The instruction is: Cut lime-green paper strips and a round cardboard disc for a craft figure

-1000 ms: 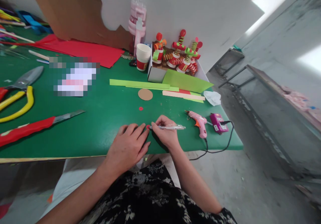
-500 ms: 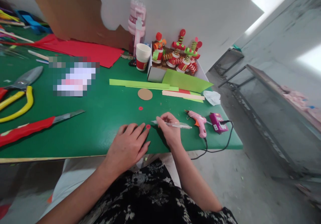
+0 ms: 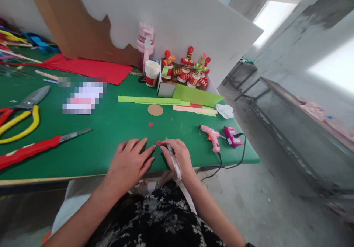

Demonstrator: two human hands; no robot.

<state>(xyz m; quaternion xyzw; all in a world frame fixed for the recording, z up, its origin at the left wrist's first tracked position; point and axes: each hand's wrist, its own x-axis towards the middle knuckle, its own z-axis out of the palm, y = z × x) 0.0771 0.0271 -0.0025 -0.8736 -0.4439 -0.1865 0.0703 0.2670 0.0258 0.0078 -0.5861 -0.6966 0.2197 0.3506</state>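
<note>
My right hand (image 3: 177,155) holds a clear-barrelled pen (image 3: 174,159) that lies across it, its rear end toward me. Right by the right fingertips is a small red paper disc (image 3: 158,143) on the green table (image 3: 105,125); whether they touch it I cannot tell. To the left of that disc my left hand (image 3: 132,160) rests on the tabletop, fingers spread and holding nothing. A second red disc (image 3: 151,124) lies farther back, with a round brown cardboard piece (image 3: 155,110) beyond it.
A pink glue gun (image 3: 212,137) with a cable lies right, beside a purple box (image 3: 232,137). Green paper strips (image 3: 149,100), paper cups (image 3: 152,73) and a box of cup figures (image 3: 166,90) stand behind. Left are a red-handled knife (image 3: 35,149) and large scissors (image 3: 30,107).
The pen has swung from lying sideways to pointing back toward me. My right hand has come to the near red disc, and my left fingers have drawn away from it. The view has shifted.
</note>
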